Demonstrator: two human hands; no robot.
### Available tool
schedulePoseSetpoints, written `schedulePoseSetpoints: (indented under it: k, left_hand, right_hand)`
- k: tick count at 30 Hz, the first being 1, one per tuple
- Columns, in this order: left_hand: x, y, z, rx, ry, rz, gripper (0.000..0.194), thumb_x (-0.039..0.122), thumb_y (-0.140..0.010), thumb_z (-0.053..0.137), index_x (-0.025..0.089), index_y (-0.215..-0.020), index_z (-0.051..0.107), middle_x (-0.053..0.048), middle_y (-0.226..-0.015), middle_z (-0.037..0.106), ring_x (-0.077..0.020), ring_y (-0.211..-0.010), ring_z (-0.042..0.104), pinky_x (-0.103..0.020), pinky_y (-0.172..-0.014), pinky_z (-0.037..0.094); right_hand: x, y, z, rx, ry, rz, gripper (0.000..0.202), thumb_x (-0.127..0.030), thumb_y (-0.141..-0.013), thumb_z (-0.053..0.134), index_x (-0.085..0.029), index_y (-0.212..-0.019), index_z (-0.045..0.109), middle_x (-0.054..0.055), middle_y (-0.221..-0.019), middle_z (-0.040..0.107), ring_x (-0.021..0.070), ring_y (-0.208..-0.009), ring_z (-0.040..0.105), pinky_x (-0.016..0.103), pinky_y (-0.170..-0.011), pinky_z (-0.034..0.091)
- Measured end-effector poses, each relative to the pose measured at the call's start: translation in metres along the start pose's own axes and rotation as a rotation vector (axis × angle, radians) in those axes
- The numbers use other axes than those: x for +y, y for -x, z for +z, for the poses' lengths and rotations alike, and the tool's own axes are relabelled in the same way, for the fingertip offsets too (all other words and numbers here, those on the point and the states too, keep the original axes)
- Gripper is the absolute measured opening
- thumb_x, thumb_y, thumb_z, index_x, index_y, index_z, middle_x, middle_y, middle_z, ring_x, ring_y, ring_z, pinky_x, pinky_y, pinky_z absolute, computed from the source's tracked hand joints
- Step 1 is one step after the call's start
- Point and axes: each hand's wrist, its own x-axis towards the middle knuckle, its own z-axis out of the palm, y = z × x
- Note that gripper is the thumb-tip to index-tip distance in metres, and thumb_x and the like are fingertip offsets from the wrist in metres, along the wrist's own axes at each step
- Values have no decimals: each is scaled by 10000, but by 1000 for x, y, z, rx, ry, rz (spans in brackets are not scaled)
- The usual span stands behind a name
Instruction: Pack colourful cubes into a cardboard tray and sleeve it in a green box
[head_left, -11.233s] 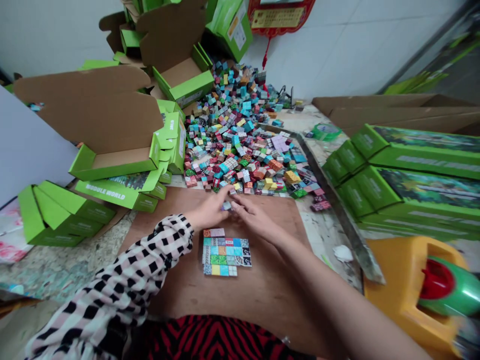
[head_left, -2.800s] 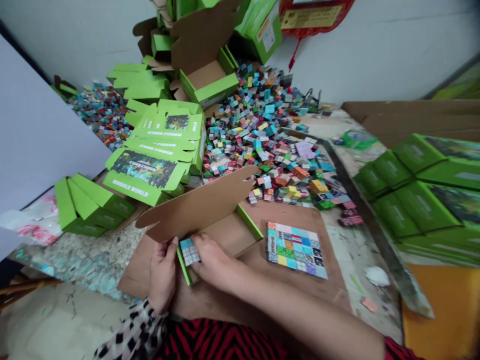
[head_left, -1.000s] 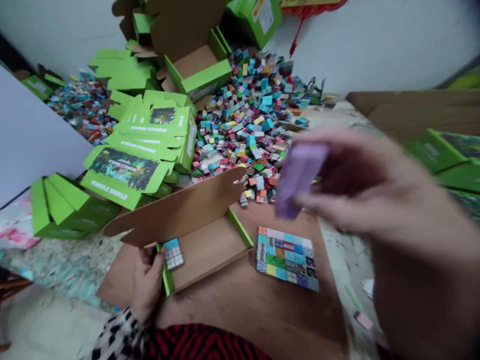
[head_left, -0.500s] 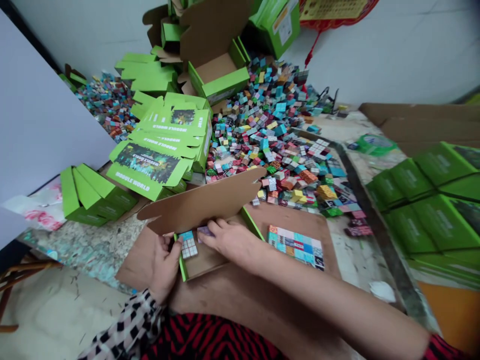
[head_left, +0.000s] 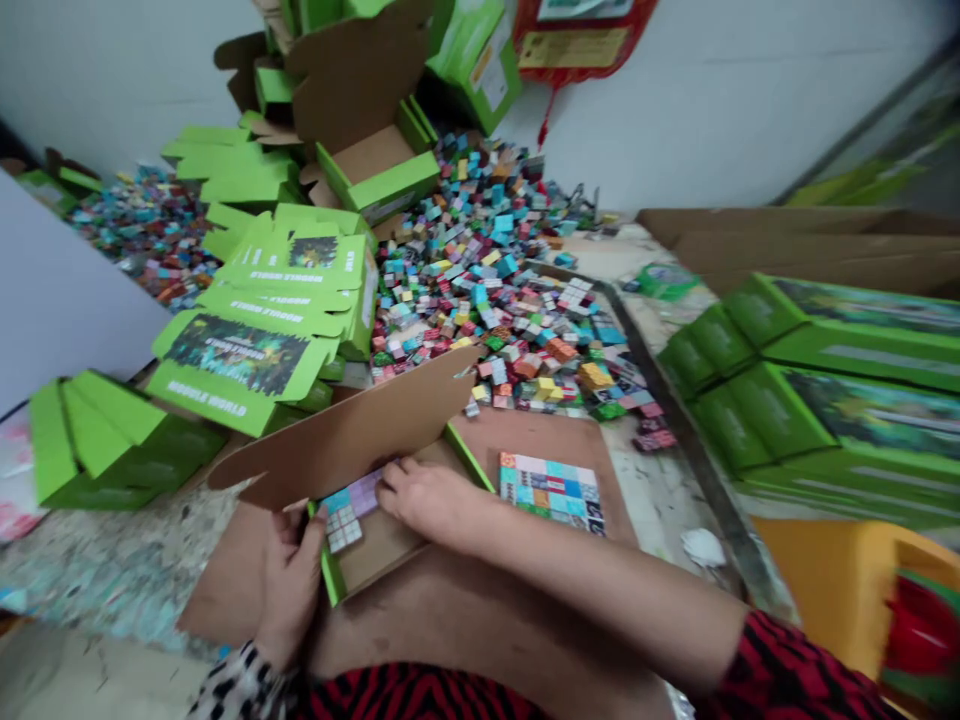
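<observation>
A shallow open cardboard box (head_left: 405,555) with green walls lies before me, its brown lid flap (head_left: 352,430) raised at the back. My left hand (head_left: 292,570) is closed around the box's left wall, thumb over the rim. In the left back corner sit white-gridded blocks (head_left: 344,528) with a blue block (head_left: 337,500) behind them. Purple blocks (head_left: 365,494) lie beside the blue one, along the back. My right hand (head_left: 431,500) reaches into the box, curled fingers closed on the right end of the purple blocks; its fingertips are partly hidden.
Right of the box, a flat array of patterned cubes (head_left: 551,490) rests on a cardboard sheet (head_left: 615,460). Behind is a large heap of loose blocks (head_left: 480,290). Folded green boxes (head_left: 232,350) stand left, stacked green boxes (head_left: 810,400) right. A yellow chair (head_left: 817,570) is at lower right.
The purple blocks now sit against the blue block, where a gap showed before. My right hand has stayed at them. The camera view has swung right, so the scene appears shifted left.
</observation>
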Motion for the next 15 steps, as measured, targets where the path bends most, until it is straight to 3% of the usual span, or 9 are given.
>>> schedulePoseSetpoints:
  k: [2,4,7,9,10,11,13,14,15]
  left_hand:
    - [0,0,-1,45,-30,-39,383,384,-707,707,208,-1014,560,4,-913,633,-167,-900,606,-256,-812,482]
    - [2,0,0,40,-49,-76,425,386,-687,719,220,-1044,561,7,-949,638,-166,-902,610,-248,-796,486]
    - [11,-1,4,50,-60,-112,484,416,-644,729,231,-1052,548,13,-952,642,-160,-833,616,-237,-721,498]
    - [16,-1,6,63,-70,-121,514,439,-612,733,230,-1042,543,11,-943,646,-166,-807,618,-241,-686,504]
    - [18,-1,6,66,-91,-123,522,445,-604,733,228,-1039,543,7,-940,650,-172,-801,620,-246,-676,508]
    - [18,-1,5,64,-119,-119,525,449,-603,730,227,-1042,544,3,-936,655,-177,-793,624,-251,-666,511]
    - [16,-2,2,77,-177,-105,507,458,-609,719,232,-1030,551,5,-896,663,-174,-734,625,-250,-618,513]
    - [14,-3,0,84,-202,-99,490,461,-618,711,239,-1025,553,10,-864,664,-167,-693,621,-244,-585,508]
    - [13,-4,-3,89,-226,-91,477,462,-625,704,246,-1022,554,18,-824,663,-159,-647,611,-235,-545,498]
  right_hand:
    - [-2,8,-15,-5,-31,7,179,-108,-872,498,-119,-1000,622,124,-977,605,222,-831,580,338,-657,499]
    - [2,21,-41,-27,-202,18,179,-117,-863,521,-121,-1004,633,124,-992,626,206,-836,594,326,-688,497]
    - [29,53,-87,-66,-839,-134,182,-233,-887,561,-149,-1025,643,47,-978,677,130,-869,621,215,-756,481]
    - [68,80,-109,-104,-1171,-185,238,-295,-881,571,-131,-1038,643,42,-926,693,124,-834,648,202,-745,494]
    - [94,92,-115,-14,-1245,-82,280,-350,-889,544,-130,-1035,637,39,-859,694,126,-750,657,214,-685,515]
    - [122,104,-117,140,-1249,139,311,-380,-906,504,-136,-1061,619,45,-859,689,127,-705,656,234,-654,530]
    - [182,121,-111,568,-1039,712,296,-341,-938,443,-159,-1141,559,59,-931,675,107,-677,644,232,-617,537]
    - [211,128,-104,669,-858,1007,287,-270,-947,423,-156,-1191,520,69,-959,666,95,-697,642,218,-635,537]
    - [236,132,-96,653,-662,1276,293,-214,-944,419,-150,-1219,498,72,-969,658,86,-714,640,209,-654,536]
